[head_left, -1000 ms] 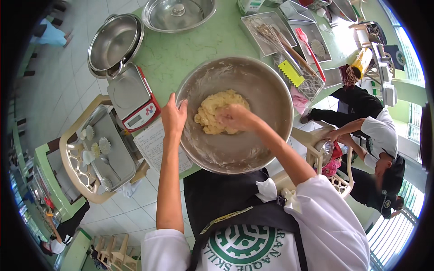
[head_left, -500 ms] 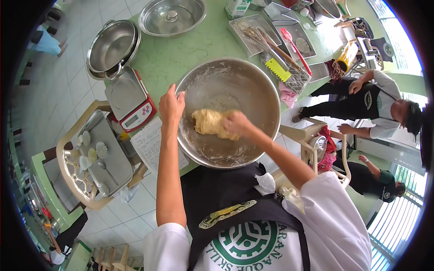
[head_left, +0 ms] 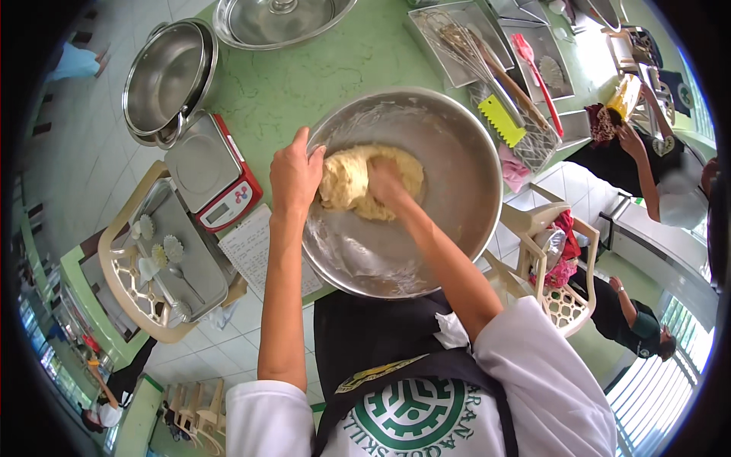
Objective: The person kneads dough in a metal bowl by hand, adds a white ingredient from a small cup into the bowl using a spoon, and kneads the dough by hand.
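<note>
A lump of yellow dough [head_left: 346, 183] lies in the wide steel mixing bowl [head_left: 457, 236], toward the bowl's left side. My right hand [head_left: 386, 186] is closed and sunk into the middle of the dough, so the fingertips are hidden. The dough spreads out on both sides of it. At the bowl's left rim my left hand [head_left: 295, 174] grips the metal, with the thumb over the edge. Pale smears of dough and flour coat the bowl's inner wall.
Left of the bowl are a red kitchen scale [head_left: 228, 202], a written sheet [head_left: 266, 255] and steel pots [head_left: 164, 80]. To the right lie a whisk [head_left: 476, 57], a yellow scraper [head_left: 502, 120] and a red spatula [head_left: 537, 72]. A person [head_left: 643, 164] stands at the table's right.
My right hand has moved left and up and now presses into the dough, which has spread wider. The left hand still holds the rim. The whole view has shifted slightly.
</note>
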Demonstrator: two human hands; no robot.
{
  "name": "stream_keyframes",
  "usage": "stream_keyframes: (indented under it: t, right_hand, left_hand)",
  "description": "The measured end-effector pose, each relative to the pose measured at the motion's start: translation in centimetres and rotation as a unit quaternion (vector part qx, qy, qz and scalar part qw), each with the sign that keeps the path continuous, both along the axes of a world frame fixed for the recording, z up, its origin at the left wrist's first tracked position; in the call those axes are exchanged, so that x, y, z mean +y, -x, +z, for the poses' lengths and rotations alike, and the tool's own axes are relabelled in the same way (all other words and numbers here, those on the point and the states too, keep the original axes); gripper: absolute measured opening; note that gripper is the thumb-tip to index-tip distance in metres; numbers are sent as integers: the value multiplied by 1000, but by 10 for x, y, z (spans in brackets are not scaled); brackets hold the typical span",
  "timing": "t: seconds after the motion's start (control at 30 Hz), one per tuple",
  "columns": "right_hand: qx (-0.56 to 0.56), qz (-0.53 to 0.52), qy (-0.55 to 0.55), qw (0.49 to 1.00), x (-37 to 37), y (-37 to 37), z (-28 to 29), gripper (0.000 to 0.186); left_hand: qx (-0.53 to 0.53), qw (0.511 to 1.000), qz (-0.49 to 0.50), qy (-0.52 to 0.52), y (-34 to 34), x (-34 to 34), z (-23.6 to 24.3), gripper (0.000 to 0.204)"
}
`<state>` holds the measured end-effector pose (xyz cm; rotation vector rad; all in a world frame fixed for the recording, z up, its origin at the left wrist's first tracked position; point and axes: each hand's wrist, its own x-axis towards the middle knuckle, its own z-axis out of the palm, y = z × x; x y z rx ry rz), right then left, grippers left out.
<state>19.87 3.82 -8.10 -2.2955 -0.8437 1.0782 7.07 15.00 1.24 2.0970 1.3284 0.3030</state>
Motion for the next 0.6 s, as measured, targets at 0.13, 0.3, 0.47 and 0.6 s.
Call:
stream_keyframes:
  t: [0.13, 0.3, 0.47, 0.6]
  right_hand:
    - [237, -247, -69, 937, 19, -9, 20, 35]
    - [30, 239, -108, 965, -18, -22, 98, 21]
    - [-64, 254, -285, 922, 61, -45, 98, 15]
    - [-32, 322, -287, 901, 79, -17, 84, 18]
  left_hand:
    - [-9, 999, 2, -36, -3, 13, -9, 38]
    - [-4, 995, -101, 18, 7, 61, -1, 45]
    - [-92, 986, -26, -133, 24, 8, 25, 54]
    - [-69, 985, 110, -112, 68, -55, -11, 44]
